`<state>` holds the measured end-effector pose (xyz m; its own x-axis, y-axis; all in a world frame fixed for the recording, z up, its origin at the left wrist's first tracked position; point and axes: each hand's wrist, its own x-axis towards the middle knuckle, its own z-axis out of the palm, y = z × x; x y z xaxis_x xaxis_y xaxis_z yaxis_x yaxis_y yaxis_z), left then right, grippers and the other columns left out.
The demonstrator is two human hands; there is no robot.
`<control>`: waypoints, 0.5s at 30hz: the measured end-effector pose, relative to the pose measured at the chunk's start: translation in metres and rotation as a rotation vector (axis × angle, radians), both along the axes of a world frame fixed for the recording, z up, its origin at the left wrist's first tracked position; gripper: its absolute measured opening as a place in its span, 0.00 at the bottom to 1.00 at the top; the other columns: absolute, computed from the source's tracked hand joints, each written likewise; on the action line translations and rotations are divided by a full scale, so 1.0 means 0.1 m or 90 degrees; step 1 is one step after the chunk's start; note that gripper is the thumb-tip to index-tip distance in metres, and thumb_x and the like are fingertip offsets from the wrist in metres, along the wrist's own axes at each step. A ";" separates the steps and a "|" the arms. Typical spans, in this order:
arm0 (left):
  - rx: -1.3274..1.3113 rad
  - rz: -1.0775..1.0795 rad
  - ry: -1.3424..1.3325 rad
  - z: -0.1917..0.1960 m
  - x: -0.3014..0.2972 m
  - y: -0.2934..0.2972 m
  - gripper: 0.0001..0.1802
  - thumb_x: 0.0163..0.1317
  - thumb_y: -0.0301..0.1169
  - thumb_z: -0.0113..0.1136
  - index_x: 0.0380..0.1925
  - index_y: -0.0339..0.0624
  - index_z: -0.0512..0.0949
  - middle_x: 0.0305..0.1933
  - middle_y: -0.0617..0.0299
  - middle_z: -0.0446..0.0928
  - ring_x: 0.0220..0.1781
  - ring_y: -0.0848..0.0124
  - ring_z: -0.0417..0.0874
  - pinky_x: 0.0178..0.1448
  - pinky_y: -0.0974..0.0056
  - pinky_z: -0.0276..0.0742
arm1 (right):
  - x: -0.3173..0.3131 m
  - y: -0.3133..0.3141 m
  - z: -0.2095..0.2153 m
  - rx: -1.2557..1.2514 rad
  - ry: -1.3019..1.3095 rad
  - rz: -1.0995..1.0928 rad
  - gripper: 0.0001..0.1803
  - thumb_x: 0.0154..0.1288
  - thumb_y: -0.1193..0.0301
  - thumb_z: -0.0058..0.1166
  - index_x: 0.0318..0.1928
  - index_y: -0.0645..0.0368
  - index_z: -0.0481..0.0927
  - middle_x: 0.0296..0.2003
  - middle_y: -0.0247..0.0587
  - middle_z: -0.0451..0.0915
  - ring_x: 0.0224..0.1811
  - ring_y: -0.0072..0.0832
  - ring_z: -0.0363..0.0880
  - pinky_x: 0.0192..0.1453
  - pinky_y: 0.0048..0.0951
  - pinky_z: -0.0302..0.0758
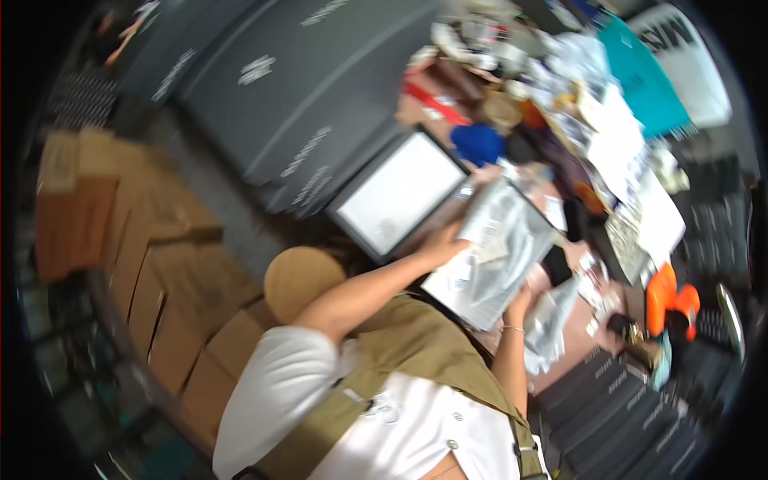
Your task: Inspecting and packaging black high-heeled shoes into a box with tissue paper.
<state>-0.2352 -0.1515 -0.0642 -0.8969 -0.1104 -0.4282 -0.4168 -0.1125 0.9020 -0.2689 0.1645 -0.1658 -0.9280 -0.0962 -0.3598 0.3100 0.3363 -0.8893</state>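
A flat, pale package in clear plastic [498, 248] lies in front of me, between my two hands. My left hand [444, 246] is at its left edge, with the fingers closed on the plastic. My right hand [519, 304] is at the lower right edge, its fingers partly hidden and curled against the package. Just beyond my left hand, a dark-rimmed box part with a white inside [400, 192], either a lid or a tray, rests at a slant. A dark edge shows behind the package's upper right side. Motion blurs the details.
Stacked dark grey boxes [264, 80] stand ahead, and more dark boxes [624, 416] stand at the lower right. Brown cartons [192, 296] and a round wooden stool top [304, 284] are at my left. A cluttered pink table [580, 332] holds a blue item [478, 144] and orange-handled things [670, 300].
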 end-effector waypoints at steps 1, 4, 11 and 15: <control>-0.360 -0.045 0.108 0.20 0.01 -0.08 0.36 0.56 0.35 0.62 0.63 0.32 0.63 0.59 0.40 0.70 0.62 0.49 0.70 0.64 0.54 0.66 | -0.05 -0.21 0.46 0.161 0.103 -0.017 0.23 0.69 0.67 0.49 0.59 0.68 0.71 0.55 0.51 0.75 0.54 0.38 0.76 0.60 0.34 0.70; -0.513 -0.089 0.342 0.66 0.13 -0.16 0.33 0.57 0.31 0.56 0.64 0.35 0.62 0.65 0.41 0.64 0.68 0.48 0.62 0.72 0.50 0.55 | -0.23 -0.75 1.65 0.150 0.268 -0.089 0.27 0.63 0.68 0.57 0.60 0.67 0.69 0.53 0.58 0.75 0.52 0.39 0.77 0.58 0.35 0.72; -0.579 -0.663 0.266 0.45 0.16 0.10 0.21 0.58 0.32 0.56 0.51 0.35 0.73 0.54 0.51 0.74 0.65 0.53 0.68 0.71 0.43 0.54 | -0.38 -1.50 1.53 0.532 0.156 0.329 0.35 0.58 0.74 0.57 0.67 0.60 0.61 0.51 0.62 0.73 0.50 0.56 0.74 0.56 0.46 0.72; -0.351 -0.265 0.352 0.35 0.04 0.24 0.28 0.56 0.30 0.56 0.58 0.34 0.67 0.60 0.39 0.66 0.61 0.42 0.68 0.71 0.45 0.54 | -0.39 -1.37 1.34 0.338 0.324 0.279 0.38 0.57 0.74 0.57 0.68 0.59 0.58 0.46 0.62 0.74 0.48 0.56 0.74 0.54 0.44 0.73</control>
<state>-0.2313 -0.1275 -0.0291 -0.9731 0.2089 0.0968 0.1854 0.4618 0.8674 -0.3081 0.0275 -0.0320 -0.9074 -0.4201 -0.0087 -0.3390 0.7441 -0.5756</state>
